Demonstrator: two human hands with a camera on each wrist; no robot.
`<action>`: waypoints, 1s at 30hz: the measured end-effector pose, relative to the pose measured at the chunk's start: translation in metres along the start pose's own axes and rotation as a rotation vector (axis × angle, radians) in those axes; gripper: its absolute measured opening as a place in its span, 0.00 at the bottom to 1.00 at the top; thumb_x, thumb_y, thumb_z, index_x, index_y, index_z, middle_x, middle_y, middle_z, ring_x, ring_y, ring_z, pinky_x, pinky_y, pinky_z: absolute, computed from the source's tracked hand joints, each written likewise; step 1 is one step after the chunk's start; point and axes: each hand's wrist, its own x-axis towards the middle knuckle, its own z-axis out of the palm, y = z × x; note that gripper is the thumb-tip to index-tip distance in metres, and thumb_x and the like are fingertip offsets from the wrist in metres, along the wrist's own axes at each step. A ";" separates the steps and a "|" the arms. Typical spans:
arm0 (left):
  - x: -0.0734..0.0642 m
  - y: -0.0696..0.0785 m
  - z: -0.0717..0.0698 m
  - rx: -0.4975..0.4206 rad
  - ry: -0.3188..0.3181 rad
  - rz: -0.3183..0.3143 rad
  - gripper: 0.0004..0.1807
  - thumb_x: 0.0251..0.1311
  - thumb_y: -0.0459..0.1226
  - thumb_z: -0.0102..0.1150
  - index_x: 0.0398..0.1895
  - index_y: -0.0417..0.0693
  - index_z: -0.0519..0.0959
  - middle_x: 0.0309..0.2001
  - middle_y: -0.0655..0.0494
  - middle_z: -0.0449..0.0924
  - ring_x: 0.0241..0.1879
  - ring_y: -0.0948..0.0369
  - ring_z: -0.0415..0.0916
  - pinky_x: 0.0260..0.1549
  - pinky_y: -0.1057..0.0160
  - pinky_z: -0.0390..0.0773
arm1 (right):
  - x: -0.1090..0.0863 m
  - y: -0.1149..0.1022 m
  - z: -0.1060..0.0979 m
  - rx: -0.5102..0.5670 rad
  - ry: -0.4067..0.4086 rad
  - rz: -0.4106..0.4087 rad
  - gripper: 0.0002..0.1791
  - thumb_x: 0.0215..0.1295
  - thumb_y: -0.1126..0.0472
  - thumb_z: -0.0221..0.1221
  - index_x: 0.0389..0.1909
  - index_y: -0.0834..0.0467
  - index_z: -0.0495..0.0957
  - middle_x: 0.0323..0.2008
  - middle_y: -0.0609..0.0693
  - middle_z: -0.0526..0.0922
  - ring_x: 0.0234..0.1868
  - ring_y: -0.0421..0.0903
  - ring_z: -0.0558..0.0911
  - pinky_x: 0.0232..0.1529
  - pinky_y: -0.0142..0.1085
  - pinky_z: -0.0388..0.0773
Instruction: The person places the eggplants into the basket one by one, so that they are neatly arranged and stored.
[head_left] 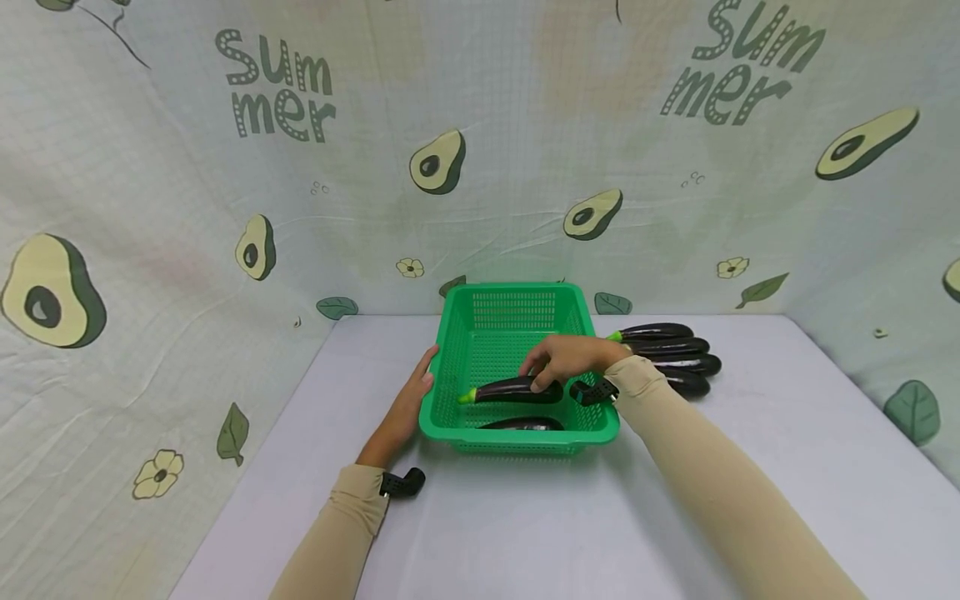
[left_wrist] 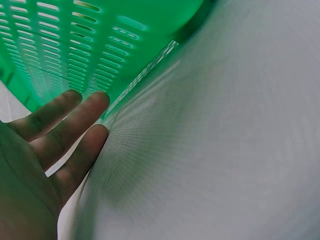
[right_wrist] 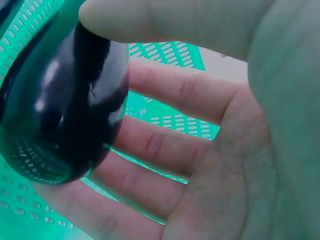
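"Pale fabric printed with avocados, leaves and the word 'summer' (head_left: 510, 83) is hanging behind a white-covered desk (head_left: 480, 533). What is standing on it?"

"One rectangular, green plastic basket with slotted walls (head_left: 517, 438). Beyond its right side, at least four glossy, dark purple eggplants (head_left: 675, 347) are lying close together, the right forearm partly covering them."

"And what are the hands doing?"

"The left hand (head_left: 406, 407) is reaching along the basket's left side, its fingers extending nearly straight and touching the outer wall; it isn't gripping anything. The right hand (head_left: 566, 356) is pinching a long, dark purple eggplant with a green stem (head_left: 502, 390), thumb on one side and fingers curving around the other."

"Where is that one?"

"It's lying crosswise within the basket's outline, its stem pointing toward the left wall. I can't tell whether it's touching the basket's floor."

"Anything else inside?"

"Another dark purple eggplant (head_left: 522, 423) is resting just behind the basket's front rim, which is partly hiding it."
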 end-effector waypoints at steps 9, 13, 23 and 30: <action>-0.001 0.000 0.001 0.021 0.020 0.016 0.30 0.81 0.45 0.27 0.82 0.52 0.43 0.80 0.51 0.40 0.78 0.52 0.37 0.72 0.41 0.41 | 0.001 0.000 0.002 -0.033 -0.008 0.020 0.21 0.63 0.60 0.67 0.57 0.59 0.81 0.51 0.54 0.83 0.45 0.47 0.83 0.39 0.42 0.83; -0.001 -0.001 0.001 0.002 0.031 0.026 0.31 0.80 0.48 0.28 0.82 0.52 0.44 0.80 0.51 0.41 0.78 0.52 0.37 0.72 0.41 0.41 | 0.001 -0.001 0.003 -0.044 -0.009 0.028 0.21 0.63 0.60 0.67 0.57 0.59 0.81 0.50 0.54 0.84 0.45 0.47 0.84 0.39 0.42 0.83; -0.001 -0.001 0.001 -0.005 0.032 0.039 0.31 0.80 0.49 0.28 0.82 0.54 0.44 0.80 0.49 0.41 0.78 0.50 0.38 0.71 0.40 0.42 | 0.003 -0.003 0.004 -0.068 -0.020 0.044 0.21 0.64 0.59 0.67 0.57 0.60 0.81 0.52 0.55 0.84 0.47 0.48 0.84 0.39 0.42 0.84; -0.002 0.004 0.001 0.010 0.017 0.016 0.30 0.81 0.46 0.27 0.82 0.55 0.43 0.80 0.51 0.39 0.78 0.52 0.37 0.72 0.42 0.41 | 0.003 -0.003 0.006 -0.081 -0.022 0.045 0.21 0.63 0.60 0.67 0.57 0.62 0.81 0.52 0.57 0.84 0.47 0.49 0.84 0.38 0.44 0.84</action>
